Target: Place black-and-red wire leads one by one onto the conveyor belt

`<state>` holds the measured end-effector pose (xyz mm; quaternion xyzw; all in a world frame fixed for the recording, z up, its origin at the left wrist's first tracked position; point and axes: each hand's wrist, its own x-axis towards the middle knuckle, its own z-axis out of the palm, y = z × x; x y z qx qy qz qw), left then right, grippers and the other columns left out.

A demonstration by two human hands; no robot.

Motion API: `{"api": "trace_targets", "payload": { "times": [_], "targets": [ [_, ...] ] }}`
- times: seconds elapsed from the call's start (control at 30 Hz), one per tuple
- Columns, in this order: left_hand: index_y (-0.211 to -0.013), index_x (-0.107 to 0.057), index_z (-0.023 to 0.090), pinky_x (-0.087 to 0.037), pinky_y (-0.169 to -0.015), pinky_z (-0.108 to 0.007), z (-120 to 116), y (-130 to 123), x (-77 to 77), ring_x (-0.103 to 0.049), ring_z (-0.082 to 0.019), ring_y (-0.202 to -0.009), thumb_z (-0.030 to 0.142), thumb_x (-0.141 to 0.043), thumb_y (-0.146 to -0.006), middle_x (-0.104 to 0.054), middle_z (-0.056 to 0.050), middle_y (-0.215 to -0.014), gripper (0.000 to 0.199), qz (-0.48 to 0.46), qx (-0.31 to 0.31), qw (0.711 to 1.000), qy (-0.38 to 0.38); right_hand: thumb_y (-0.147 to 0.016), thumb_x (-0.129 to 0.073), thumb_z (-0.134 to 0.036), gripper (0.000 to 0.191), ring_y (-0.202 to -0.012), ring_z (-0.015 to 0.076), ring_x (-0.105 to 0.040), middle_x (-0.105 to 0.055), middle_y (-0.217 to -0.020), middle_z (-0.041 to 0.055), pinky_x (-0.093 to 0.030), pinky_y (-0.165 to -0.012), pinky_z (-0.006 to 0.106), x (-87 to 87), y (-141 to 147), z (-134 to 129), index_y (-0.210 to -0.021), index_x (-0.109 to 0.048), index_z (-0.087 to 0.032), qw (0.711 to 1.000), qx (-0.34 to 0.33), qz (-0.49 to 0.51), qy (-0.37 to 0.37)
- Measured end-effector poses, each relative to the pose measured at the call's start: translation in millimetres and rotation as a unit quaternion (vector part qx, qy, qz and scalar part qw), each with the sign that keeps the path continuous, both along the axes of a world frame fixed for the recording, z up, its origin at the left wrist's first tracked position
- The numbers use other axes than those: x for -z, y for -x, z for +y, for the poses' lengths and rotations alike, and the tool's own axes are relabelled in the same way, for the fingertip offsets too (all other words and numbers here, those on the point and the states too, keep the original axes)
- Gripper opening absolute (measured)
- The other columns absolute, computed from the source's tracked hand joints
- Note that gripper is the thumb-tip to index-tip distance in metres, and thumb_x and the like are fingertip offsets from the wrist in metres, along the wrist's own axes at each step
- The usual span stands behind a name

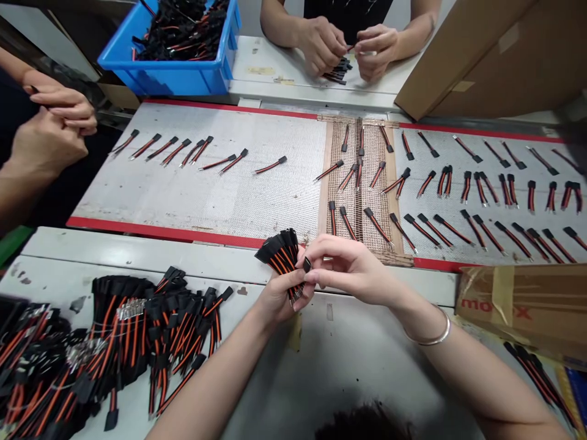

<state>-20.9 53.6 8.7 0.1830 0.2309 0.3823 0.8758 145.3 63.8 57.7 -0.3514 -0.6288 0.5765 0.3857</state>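
Note:
My left hand (277,299) is closed around a fanned bundle of short orange-and-black connector cables (280,252), their black plugs pointing up and away and the bare silvery ends at the bottom. My right hand (355,269), with a bracelet at the wrist, pinches the black plug of a single connector cable (307,264) right beside the bundle; the rest of that cable is hidden by the fingers. Both hands are over the near edge of the conveyor. Left of my forearm lies a large pile of similar cables (178,318), some tied in bunches.
Single cables lie in rows on the mesh conveyor belt (220,201), densest at the right. Beyond it stand a blue bin (169,76) full of cables and a leaning cardboard panel (495,67). A carton (523,311) sits at right. Co-workers' hands (321,46) appear opposite and at left.

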Motion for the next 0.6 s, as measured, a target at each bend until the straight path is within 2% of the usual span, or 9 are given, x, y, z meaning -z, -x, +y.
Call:
{"api": "trace_targets", "payload": {
  "times": [0.27, 0.47, 0.6],
  "targets": [
    [-0.062, -0.041, 0.019, -0.023, -0.026, -0.013, -1.3, 3.7, 4.3, -0.03, -0.002, -0.027, 0.041, -0.086, -0.072, -0.045, 0.008, -0.045, 0.05, -0.003, 0.027, 1.0, -0.01, -0.091, -0.071, -0.022, 0.006, -0.084, 0.0149, -0.062, -0.062, -0.086, 0.004, -0.052, -0.07, 0.027, -1.4, 2.0, -1.6, -0.095, -0.072, -0.017, 0.999, 0.01, -0.021, -0.04],
    [-0.063, -0.041, 0.019, -0.023, -0.026, -0.012, -1.8, 4.1, 4.7, -0.028, -0.001, -0.028, 0.042, -0.085, -0.073, -0.044, 0.009, -0.044, 0.05, -0.002, 0.025, 1.0, -0.003, -0.091, -0.071, -0.023, 0.008, -0.082, 0.0148, -0.062, -0.062, -0.087, 0.0036, -0.053, -0.072, 0.029, -1.8, 3.1, -2.3, -0.096, -0.072, -0.017, 1.0, 0.014, -0.008, -0.016],
    [-0.066, -0.046, 0.018, -0.024, -0.026, -0.011, -1.0, 2.7, 0.9, -0.029, -0.001, -0.028, 0.04, -0.086, -0.072, -0.047, 0.008, -0.046, 0.046, 0.003, 0.018, 1.0, 0.006, -0.088, -0.075, -0.025, 0.013, -0.088, 0.0156, -0.062, -0.062, -0.091, 0.004, -0.054, -0.077, 0.031, 2.5, 0.3, 0.6, -0.099, -0.073, -0.018, 0.999, -0.001, 0.009, 0.037]
  ]
}}
